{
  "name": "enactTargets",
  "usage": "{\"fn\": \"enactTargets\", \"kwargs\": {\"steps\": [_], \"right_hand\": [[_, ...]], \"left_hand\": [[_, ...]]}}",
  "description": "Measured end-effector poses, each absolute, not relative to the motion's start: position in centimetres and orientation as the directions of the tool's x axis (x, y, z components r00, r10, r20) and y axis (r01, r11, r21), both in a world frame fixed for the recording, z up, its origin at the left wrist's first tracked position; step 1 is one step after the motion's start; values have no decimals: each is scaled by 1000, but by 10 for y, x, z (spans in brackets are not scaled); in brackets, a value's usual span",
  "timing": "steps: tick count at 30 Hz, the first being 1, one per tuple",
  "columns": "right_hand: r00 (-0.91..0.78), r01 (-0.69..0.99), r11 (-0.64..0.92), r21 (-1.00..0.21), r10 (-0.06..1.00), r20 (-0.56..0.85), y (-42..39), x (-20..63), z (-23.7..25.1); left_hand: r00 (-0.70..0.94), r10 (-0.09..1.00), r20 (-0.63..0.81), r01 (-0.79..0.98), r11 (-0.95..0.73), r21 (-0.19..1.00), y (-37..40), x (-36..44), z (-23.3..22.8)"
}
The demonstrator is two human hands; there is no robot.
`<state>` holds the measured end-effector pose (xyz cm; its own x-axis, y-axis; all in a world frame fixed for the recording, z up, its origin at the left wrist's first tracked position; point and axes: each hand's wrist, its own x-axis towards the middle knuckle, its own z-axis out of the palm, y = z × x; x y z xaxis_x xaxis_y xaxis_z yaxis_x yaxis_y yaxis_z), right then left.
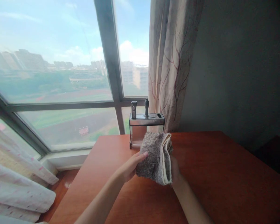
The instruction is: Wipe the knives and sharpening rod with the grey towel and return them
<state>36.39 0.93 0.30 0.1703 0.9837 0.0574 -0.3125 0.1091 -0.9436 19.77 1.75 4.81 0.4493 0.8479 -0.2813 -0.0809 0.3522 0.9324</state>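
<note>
The fingers (142, 155) of the left hand (130, 166) are extended and held together, pressed flat against the left face of the folded grey cloth (155, 157). The right hand (175, 171) is mostly concealed behind the cloth; its grip closes on the right, lower part of the fold, though the individual fingers cannot be seen. The cloth is held between both hands, raised above the table (212, 174), with its folded cream-coloured edges facing right and its lower corner hanging free. Directly behind the cloth, near the table's far edge, stands a metal knife rack (146, 123) with two dark handles (147, 107) projecting upward; the cloth overlaps the rack's lower front in this view, and contact between them cannot be determined. To the right of the hands the red-brown table surface extends unobstructed toward the wall (242, 77); to the left it runs a shorter span to its left edge. Beyond the rack are the window frame (109, 62) and a patterned curtain (170, 62). White bedding (18, 193) lies at lower left, well apart from the table.
</note>
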Motion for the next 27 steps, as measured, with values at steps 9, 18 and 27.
{"fn": "enactTargets", "kwargs": {"steps": [9,18,27], "right_hand": [[-93,-477,-180,-861,984,-154,3,366,8],[-85,-513,-327,-794,939,-333,-4,379,-11],[245,-290,-288,-913,899,-362,-14,438,-7]], "left_hand": [[195,942,-272,-57,287,956,3,184,5],[248,936,-248,-146,290,946,-8,182,7],[519,836,-175,-346,393,852,-33,216,-12]]}}
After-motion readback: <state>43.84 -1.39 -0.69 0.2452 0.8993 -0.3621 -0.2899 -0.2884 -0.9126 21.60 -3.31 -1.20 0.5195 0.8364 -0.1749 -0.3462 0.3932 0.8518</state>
